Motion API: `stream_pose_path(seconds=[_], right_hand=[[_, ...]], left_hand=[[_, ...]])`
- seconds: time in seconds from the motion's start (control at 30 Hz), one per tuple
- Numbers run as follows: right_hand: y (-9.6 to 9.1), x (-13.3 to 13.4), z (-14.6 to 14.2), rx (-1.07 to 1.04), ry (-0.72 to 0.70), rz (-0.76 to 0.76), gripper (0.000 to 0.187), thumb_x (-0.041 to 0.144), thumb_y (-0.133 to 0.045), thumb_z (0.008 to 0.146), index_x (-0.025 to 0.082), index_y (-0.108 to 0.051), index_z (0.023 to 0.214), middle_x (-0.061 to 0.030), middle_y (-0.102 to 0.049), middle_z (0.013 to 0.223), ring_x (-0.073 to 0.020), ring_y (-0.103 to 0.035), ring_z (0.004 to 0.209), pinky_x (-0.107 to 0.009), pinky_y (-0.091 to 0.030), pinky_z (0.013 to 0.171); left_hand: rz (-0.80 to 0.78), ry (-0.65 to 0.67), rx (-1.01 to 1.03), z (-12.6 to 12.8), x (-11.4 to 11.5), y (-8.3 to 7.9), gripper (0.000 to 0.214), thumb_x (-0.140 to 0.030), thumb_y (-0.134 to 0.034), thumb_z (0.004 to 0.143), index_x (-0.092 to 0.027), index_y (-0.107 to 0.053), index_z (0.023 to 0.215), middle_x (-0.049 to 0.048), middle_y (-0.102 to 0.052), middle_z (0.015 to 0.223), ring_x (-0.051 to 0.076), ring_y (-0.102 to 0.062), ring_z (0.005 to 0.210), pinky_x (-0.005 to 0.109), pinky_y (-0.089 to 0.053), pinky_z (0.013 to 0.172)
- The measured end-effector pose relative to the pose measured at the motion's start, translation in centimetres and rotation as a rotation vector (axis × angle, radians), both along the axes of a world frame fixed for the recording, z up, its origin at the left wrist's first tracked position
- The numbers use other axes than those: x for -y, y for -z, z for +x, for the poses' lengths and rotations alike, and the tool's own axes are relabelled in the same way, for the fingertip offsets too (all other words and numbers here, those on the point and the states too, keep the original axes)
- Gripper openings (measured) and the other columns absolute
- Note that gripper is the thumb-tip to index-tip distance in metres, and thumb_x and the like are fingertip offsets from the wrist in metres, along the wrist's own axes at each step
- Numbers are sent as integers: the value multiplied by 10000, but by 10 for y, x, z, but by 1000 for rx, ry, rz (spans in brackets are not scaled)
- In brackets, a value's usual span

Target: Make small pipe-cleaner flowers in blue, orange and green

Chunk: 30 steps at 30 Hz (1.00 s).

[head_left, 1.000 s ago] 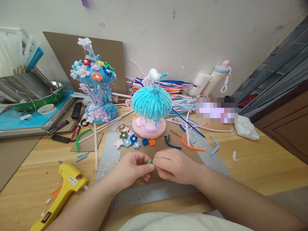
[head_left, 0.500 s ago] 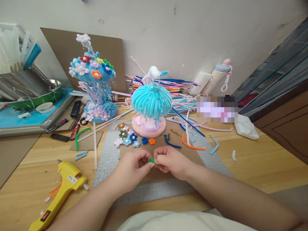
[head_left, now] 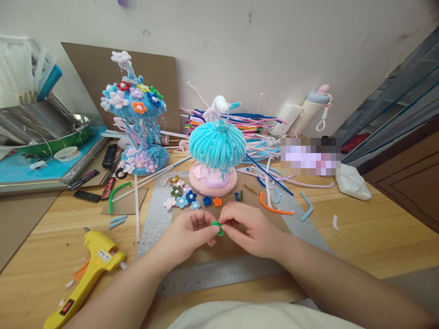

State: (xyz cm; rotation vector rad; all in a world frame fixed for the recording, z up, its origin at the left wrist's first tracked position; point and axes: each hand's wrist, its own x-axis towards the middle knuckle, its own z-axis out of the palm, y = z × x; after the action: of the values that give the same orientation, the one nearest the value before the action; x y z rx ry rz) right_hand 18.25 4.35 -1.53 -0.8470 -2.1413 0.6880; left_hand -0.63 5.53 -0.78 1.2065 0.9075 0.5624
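Note:
My left hand (head_left: 192,233) pinches a small green pipe-cleaner flower (head_left: 218,228) between thumb and fingers. From the other side, my right hand (head_left: 252,228) is closed with its thumb and fingertips on the same green piece. Both hands are over a brown cardboard sheet (head_left: 206,252) on the grey cutting mat (head_left: 192,278). Beyond them lie several finished pipe-cleaner flowers, among them a blue flower (head_left: 207,200) and an orange flower (head_left: 217,201). Behind these stands a turquoise pipe-cleaner dome (head_left: 218,145) on a pink round base (head_left: 212,186).
A yellow glue gun (head_left: 85,278) lies at the left. Further back stands a flower-covered blue pipe-cleaner lamp (head_left: 135,103). Loose pipe cleaners, including an orange strip (head_left: 274,209), lie at the right. A tumbler (head_left: 310,109) leans by the wall.
My right hand has shifted its grip, its fingers now extended more over the green flower. More of the green loops shows between the hands. The view has moved slightly.

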Motion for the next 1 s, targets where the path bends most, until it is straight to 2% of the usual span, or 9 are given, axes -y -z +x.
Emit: stream_pose_path(seconds=[0.17, 0.37, 0.53, 0.63, 0.83, 1.0], right_hand=[[1, -2, 0, 131, -45, 101, 100, 141, -443, 878, 166, -534, 911, -57, -588, 827, -143, -518, 747, -261, -425, 664], [5, -2, -1, 290, 65, 270, 126, 167, -430, 872, 175, -519, 784, -27, -554, 698, -142, -488, 643, -262, -383, 586], [6, -2, -3, 270, 114, 320, 127, 152, -426, 865, 177, -510, 773, -23, -548, 689, -138, -482, 635, -256, -376, 580], [8, 1, -6, 247, 133, 341, 131, 149, -423, 871, 179, -520, 788, -33, -569, 717, -141, -492, 663, -262, -386, 608], [19, 11, -17, 108, 285, 309, 172, 117, -459, 834, 186, -508, 684, -20, -558, 647, -129, -484, 615, -256, -388, 589], [19, 13, -24, -47, 363, 129, 136, 122, -500, 794, 185, -537, 679, -6, -579, 628, -116, -512, 587, -237, -412, 565]], left_hand=[[-16, -39, -22, 1, -1, 2, 259, -353, -711, 651, -121, -608, 704, -6, -607, 543, 101, -525, 522, 228, -410, 567], [-31, -138, 25, 4, 0, 9, 278, -359, -733, 639, -115, -606, 686, -7, -606, 568, 95, -542, 526, 219, -417, 559], [-178, -165, 192, 6, 2, 9, 266, -306, -768, 618, -111, -625, 729, 9, -626, 674, 102, -575, 601, 242, -468, 631], [-205, -210, 233, 8, 5, 9, 261, -287, -780, 607, -115, -632, 735, 8, -628, 659, 101, -571, 595, 242, -469, 629], [-177, -292, 278, 12, 7, 12, 257, -280, -787, 596, -120, -612, 694, -9, -609, 554, 91, -542, 533, 221, -432, 575], [-109, -305, 253, 14, 6, 13, 262, -298, -767, 612, -126, -594, 709, -10, -604, 565, 101, -540, 545, 230, -430, 579]])
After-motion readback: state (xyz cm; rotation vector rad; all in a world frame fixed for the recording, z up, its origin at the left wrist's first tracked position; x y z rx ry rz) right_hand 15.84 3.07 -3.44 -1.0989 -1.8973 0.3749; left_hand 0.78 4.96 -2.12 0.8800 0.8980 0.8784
